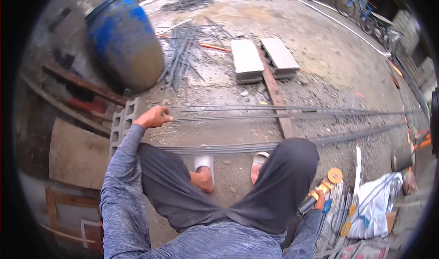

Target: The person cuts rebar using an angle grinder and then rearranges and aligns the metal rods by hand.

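Note:
My left hand [154, 117] is closed at the left ends of some long thin steel bars [228, 118], beside a hollow concrete block [124, 121]. The bars run to the right across a rusty metal strip [275, 92]. Nearer my knees lies a second bundle of bars [219, 149]. At my right side, my right hand [320, 199] grips a yellow angle grinder [324, 186] with a round tan disc [334, 175] facing forward. The disc is well away from the bars.
A blue barrel [123, 39] stands at the upper left. Cut bar pieces [182, 53] lie heaped beside it. Two concrete blocks [247, 60] rest by the metal strip. A white sack [372, 204] and loose metal lengths [336, 218] lie at the right.

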Action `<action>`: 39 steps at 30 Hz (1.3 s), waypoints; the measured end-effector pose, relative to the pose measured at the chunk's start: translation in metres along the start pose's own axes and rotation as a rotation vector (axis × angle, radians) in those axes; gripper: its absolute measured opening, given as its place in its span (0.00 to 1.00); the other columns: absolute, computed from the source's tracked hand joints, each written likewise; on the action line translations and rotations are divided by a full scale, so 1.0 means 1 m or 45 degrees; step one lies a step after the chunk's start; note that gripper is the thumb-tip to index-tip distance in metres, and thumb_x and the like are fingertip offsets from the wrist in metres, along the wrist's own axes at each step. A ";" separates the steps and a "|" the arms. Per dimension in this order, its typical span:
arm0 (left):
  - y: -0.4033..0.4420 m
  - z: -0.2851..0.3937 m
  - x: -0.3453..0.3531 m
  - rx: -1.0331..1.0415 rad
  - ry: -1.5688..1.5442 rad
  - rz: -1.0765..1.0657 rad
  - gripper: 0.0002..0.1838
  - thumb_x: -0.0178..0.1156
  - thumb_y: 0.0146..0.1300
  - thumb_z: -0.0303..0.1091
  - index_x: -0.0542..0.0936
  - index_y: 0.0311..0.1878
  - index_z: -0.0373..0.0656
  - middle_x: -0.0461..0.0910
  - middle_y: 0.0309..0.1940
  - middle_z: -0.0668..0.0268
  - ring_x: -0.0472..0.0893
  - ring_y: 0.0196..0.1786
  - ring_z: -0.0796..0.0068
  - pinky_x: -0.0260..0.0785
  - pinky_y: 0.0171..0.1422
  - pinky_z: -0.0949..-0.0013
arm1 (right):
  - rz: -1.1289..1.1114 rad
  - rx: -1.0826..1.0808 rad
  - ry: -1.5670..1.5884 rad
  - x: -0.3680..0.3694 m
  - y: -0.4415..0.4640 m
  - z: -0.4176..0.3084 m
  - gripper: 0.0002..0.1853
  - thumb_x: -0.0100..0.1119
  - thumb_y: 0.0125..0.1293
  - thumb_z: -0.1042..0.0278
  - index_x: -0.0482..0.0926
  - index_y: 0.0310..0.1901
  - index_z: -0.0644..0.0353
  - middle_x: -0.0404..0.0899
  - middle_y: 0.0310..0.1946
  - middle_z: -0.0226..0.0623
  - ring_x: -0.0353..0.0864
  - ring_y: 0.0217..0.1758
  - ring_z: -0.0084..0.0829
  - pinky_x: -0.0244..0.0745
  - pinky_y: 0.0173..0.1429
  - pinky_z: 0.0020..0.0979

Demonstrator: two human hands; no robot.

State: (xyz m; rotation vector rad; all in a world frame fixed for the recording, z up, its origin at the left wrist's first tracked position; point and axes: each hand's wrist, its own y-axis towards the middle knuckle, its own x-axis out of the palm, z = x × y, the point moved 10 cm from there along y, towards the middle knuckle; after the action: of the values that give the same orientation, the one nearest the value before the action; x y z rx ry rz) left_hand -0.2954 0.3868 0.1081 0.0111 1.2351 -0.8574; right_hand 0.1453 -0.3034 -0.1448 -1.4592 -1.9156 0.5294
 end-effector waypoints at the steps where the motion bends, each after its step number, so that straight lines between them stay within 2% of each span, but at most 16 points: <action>1: 0.001 0.016 -0.001 0.081 -0.002 0.045 0.25 0.66 0.65 0.45 0.80 0.52 0.30 0.85 0.32 0.51 0.85 0.33 0.63 0.76 0.41 0.59 | 0.050 -0.001 -0.050 0.005 -0.008 -0.007 0.14 0.62 0.60 0.58 0.74 0.39 0.59 0.76 0.24 0.38 0.80 0.22 0.36 0.81 0.26 0.37; 2: 0.003 0.030 0.000 0.200 -0.009 0.080 0.25 0.66 0.66 0.45 0.79 0.53 0.29 0.85 0.31 0.51 0.86 0.35 0.63 0.76 0.43 0.59 | 0.113 -0.098 -0.022 0.007 -0.011 -0.013 0.14 0.63 0.61 0.59 0.74 0.38 0.61 0.77 0.23 0.39 0.80 0.22 0.36 0.81 0.26 0.37; 3: 0.001 0.046 0.000 0.252 -0.055 0.141 0.25 0.66 0.66 0.43 0.78 0.55 0.29 0.85 0.34 0.50 0.86 0.37 0.63 0.76 0.44 0.60 | 0.094 -0.083 -0.065 0.006 -0.005 -0.011 0.15 0.62 0.63 0.54 0.76 0.39 0.58 0.79 0.23 0.39 0.80 0.22 0.36 0.79 0.26 0.35; 6: -0.015 0.104 -0.001 0.462 -0.488 0.324 0.20 0.63 0.70 0.33 0.76 0.59 0.30 0.85 0.43 0.56 0.84 0.42 0.71 0.76 0.49 0.67 | 0.063 -0.078 0.017 0.027 -0.014 -0.025 0.13 0.63 0.62 0.62 0.74 0.43 0.59 0.80 0.27 0.39 0.82 0.23 0.35 0.82 0.27 0.37; 8: -0.043 0.157 -0.007 0.430 -0.763 0.411 0.19 0.61 0.73 0.32 0.76 0.60 0.31 0.84 0.45 0.61 0.81 0.41 0.79 0.75 0.50 0.74 | 0.080 -0.130 0.002 0.040 -0.028 -0.039 0.15 0.64 0.60 0.64 0.73 0.45 0.60 0.80 0.28 0.39 0.82 0.24 0.33 0.84 0.30 0.37; 11: -0.083 0.214 -0.010 0.591 -1.076 0.633 0.18 0.61 0.75 0.36 0.77 0.60 0.33 0.83 0.44 0.61 0.80 0.39 0.80 0.74 0.47 0.73 | 0.061 -0.193 0.051 0.056 -0.032 -0.054 0.17 0.65 0.58 0.64 0.73 0.46 0.61 0.80 0.28 0.38 0.83 0.25 0.33 0.85 0.31 0.37; 13: -0.107 0.251 -0.005 0.737 -1.205 0.639 0.18 0.61 0.75 0.35 0.77 0.60 0.33 0.83 0.42 0.60 0.80 0.38 0.79 0.74 0.46 0.73 | 0.040 -0.222 0.112 0.066 -0.039 -0.064 0.15 0.65 0.58 0.67 0.75 0.44 0.65 0.81 0.27 0.40 0.83 0.22 0.33 0.84 0.28 0.36; 18: -0.169 0.332 0.006 1.036 -1.392 0.544 0.16 0.62 0.72 0.31 0.78 0.58 0.32 0.83 0.40 0.57 0.80 0.36 0.75 0.75 0.43 0.71 | -0.099 -0.211 0.172 0.073 -0.039 -0.070 0.16 0.64 0.59 0.67 0.74 0.46 0.65 0.81 0.30 0.42 0.85 0.27 0.34 0.86 0.31 0.38; 21: -0.192 0.381 0.036 0.953 -1.501 0.200 0.16 0.64 0.70 0.29 0.78 0.57 0.32 0.83 0.41 0.57 0.81 0.37 0.74 0.76 0.43 0.70 | -0.211 -0.145 0.315 0.072 -0.035 -0.063 0.17 0.63 0.59 0.66 0.74 0.47 0.64 0.81 0.32 0.43 0.85 0.30 0.36 0.85 0.35 0.41; 23: -0.195 0.416 0.073 0.992 -1.320 0.000 0.17 0.66 0.66 0.25 0.77 0.57 0.30 0.83 0.40 0.55 0.84 0.37 0.71 0.76 0.43 0.69 | -0.400 -0.114 0.475 0.087 -0.045 -0.069 0.19 0.63 0.60 0.64 0.73 0.49 0.63 0.79 0.34 0.41 0.83 0.33 0.36 0.84 0.38 0.42; 25: -0.206 0.462 0.107 1.247 -0.800 -0.116 0.20 0.68 0.61 0.22 0.77 0.56 0.30 0.83 0.42 0.52 0.85 0.42 0.62 0.77 0.46 0.66 | -0.623 -0.068 0.668 0.106 -0.060 -0.079 0.21 0.64 0.60 0.63 0.71 0.51 0.63 0.77 0.36 0.39 0.80 0.35 0.35 0.81 0.41 0.42; 27: -0.210 0.479 0.156 1.309 -0.641 -0.104 0.21 0.68 0.62 0.27 0.77 0.57 0.31 0.81 0.46 0.54 0.83 0.43 0.62 0.76 0.48 0.64 | -0.875 -0.008 0.899 0.125 -0.079 -0.089 0.22 0.64 0.60 0.61 0.70 0.52 0.63 0.74 0.37 0.36 0.77 0.36 0.33 0.79 0.44 0.41; 29: -0.221 0.494 0.190 1.348 -0.316 -0.146 0.26 0.68 0.60 0.28 0.75 0.61 0.32 0.78 0.52 0.51 0.80 0.54 0.54 0.73 0.57 0.59 | -1.079 0.021 1.078 0.139 -0.097 -0.100 0.27 0.65 0.61 0.60 0.66 0.57 0.63 0.71 0.37 0.33 0.74 0.37 0.30 0.76 0.44 0.38; 30: -0.224 0.495 0.213 1.299 -0.289 -0.318 0.31 0.69 0.59 0.31 0.71 0.65 0.33 0.75 0.58 0.50 0.75 0.61 0.52 0.68 0.63 0.54 | -1.145 0.029 1.156 0.143 -0.104 -0.102 0.28 0.65 0.61 0.60 0.65 0.58 0.63 0.71 0.37 0.33 0.74 0.36 0.30 0.76 0.44 0.38; 34: -0.248 0.508 0.252 1.426 -0.275 -0.338 0.34 0.70 0.58 0.33 0.69 0.66 0.35 0.72 0.62 0.51 0.75 0.60 0.53 0.68 0.60 0.53 | -1.335 0.012 1.312 0.157 -0.129 -0.115 0.29 0.66 0.63 0.61 0.62 0.59 0.63 0.70 0.37 0.33 0.75 0.37 0.29 0.75 0.44 0.37; 39: -0.270 0.511 0.275 1.560 -0.205 -0.167 0.32 0.71 0.56 0.34 0.72 0.63 0.38 0.72 0.59 0.52 0.75 0.59 0.57 0.68 0.59 0.55 | -1.470 0.055 1.461 0.171 -0.151 -0.123 0.28 0.67 0.64 0.65 0.62 0.59 0.62 0.71 0.36 0.32 0.77 0.36 0.28 0.76 0.43 0.34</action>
State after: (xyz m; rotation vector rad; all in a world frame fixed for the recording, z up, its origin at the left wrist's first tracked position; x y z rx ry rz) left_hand -0.0152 -0.1833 0.1874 0.8304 0.4104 -1.5790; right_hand 0.1030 -0.1936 0.0859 -0.2276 -1.3655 -0.6719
